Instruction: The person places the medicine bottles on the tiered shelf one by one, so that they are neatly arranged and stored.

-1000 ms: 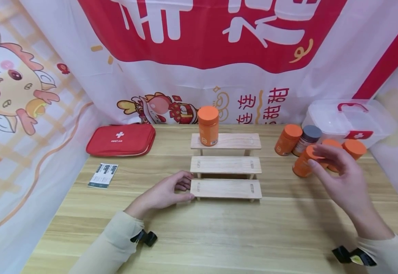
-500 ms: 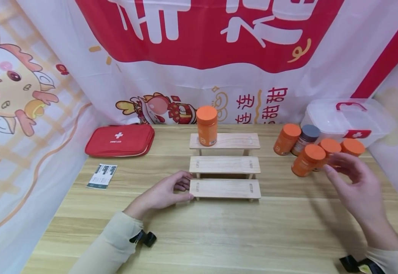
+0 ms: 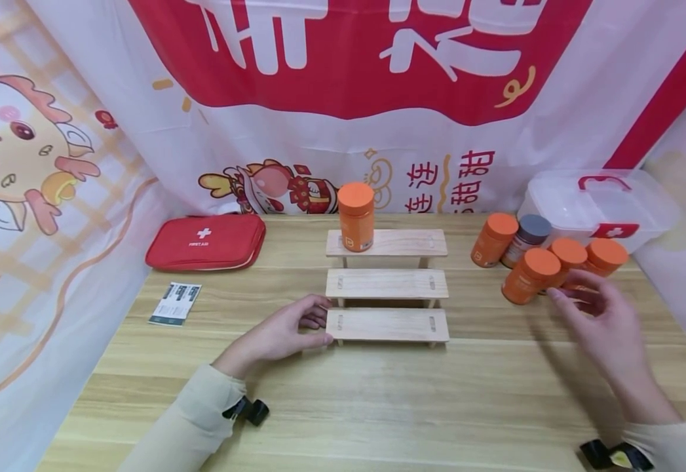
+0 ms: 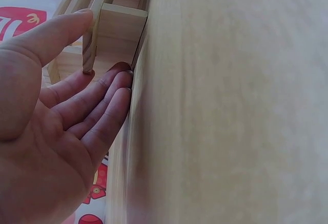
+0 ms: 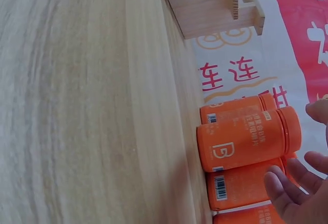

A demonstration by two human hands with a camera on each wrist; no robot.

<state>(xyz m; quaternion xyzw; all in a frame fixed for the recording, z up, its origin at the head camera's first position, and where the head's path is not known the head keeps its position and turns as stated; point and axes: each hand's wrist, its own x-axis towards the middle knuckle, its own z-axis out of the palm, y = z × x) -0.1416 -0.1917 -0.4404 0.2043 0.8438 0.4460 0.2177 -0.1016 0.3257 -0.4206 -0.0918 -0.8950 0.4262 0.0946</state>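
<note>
— On my screen, how did the middle bottle [image 3: 568,252] lie from the right hand [image 3: 605,321]?

— I had it just ahead of the fingertips and left of the palm. It stood upright, long axis straight up from the table [image 3: 437,406]. I couldn't tell whether the fingers touched it

— And its neighbours?

— I saw the front bottle [image 3: 528,278] to the left of the thumb, and the right bottle [image 3: 607,257] ahead, past the fingers. Both were upright too

— How were the right hand's fingers set?

— I saw them apart and loosely bent, with a wide gap across to the thumb and nothing held. I judged that gap against the upright sides to be the relation that mattered, since the bottles were packed closely and left little room between them for a finger

— Was the left hand [image 3: 292,328] any nearer?

— No, I had it well apart from them, pinching the end of the stand [image 3: 386,286] between thumb and forefinger. The stand's boards ran off to its right, towards the right hand's side
</note>
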